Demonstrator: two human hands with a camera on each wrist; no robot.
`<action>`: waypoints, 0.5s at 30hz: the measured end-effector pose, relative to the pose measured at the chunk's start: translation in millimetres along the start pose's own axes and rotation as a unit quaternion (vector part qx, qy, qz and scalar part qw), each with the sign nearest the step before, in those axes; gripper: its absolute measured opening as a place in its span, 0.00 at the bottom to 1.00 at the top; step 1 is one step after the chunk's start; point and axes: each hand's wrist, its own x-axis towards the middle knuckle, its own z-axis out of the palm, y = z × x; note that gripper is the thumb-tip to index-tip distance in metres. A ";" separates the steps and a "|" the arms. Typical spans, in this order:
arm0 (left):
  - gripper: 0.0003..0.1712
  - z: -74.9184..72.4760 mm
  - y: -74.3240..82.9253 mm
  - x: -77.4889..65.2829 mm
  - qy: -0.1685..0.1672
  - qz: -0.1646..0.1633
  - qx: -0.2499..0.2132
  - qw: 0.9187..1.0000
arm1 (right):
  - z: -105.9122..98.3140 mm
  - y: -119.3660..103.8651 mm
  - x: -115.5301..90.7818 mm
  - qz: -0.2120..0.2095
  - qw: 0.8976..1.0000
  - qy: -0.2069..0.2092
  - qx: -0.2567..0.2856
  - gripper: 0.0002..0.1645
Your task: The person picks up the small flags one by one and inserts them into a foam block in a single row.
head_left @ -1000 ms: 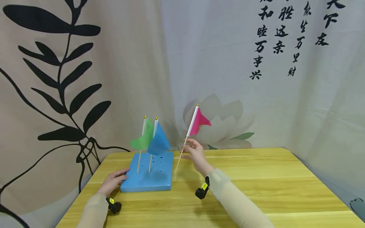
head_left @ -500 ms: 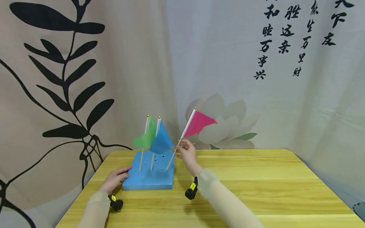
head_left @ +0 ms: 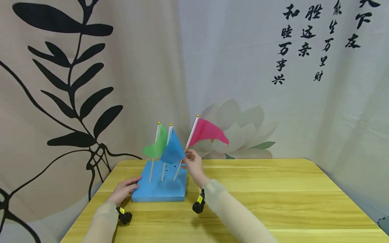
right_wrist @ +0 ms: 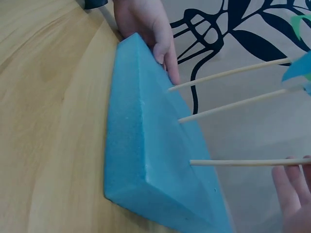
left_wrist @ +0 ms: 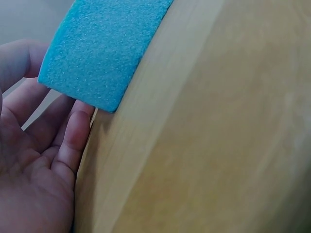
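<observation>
My right hand [head_left: 194, 166] pinches the thin wooden stick of a pink flag [head_left: 208, 131], which leans to the right above a blue foam block [head_left: 159, 195]. In the right wrist view the lower end of this flag's stick [right_wrist: 233, 163] is right at the block's top face. Against the block's left edge rests my left hand [head_left: 124, 191]; in the left wrist view its extended fingers [left_wrist: 73, 133] lie at the block's corner. A green flag [head_left: 155, 148] and a blue flag [head_left: 172, 150] stand in the block, side by side, their sticks nearly upright.
Several small holes [head_left: 171, 166] mark the block's top towards its far side. The block sits on a wooden table [head_left: 258, 199]. Behind it hangs a pale curtain [head_left: 149, 67] with printed leaves, a lotus and black characters. Each wrist wears a small black camera [head_left: 199, 202].
My right hand has moved left with the pink flag, from beside the block to over its right part, and the stick's tip has come to the top face. The left hand stays at the block.
</observation>
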 end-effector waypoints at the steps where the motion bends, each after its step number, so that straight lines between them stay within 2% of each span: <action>1: 0.30 -0.1 -0.6 -0.1 0.001 -0.001 0.001 1.000 | 0.9 0.0 -0.9 0.000 1.000 -0.001 -0.002 0.12; 9: 0.30 -0.8 -2.0 0.1 0.002 -0.002 0.003 1.000 | 5.8 1.5 0.2 -0.007 1.000 -0.005 -0.020 0.15; 15: 0.30 -0.1 -2.2 2.3 0.000 -0.007 -0.001 1.000 | 4.5 21.7 14.1 -0.001 0.999 -0.007 -0.036 0.19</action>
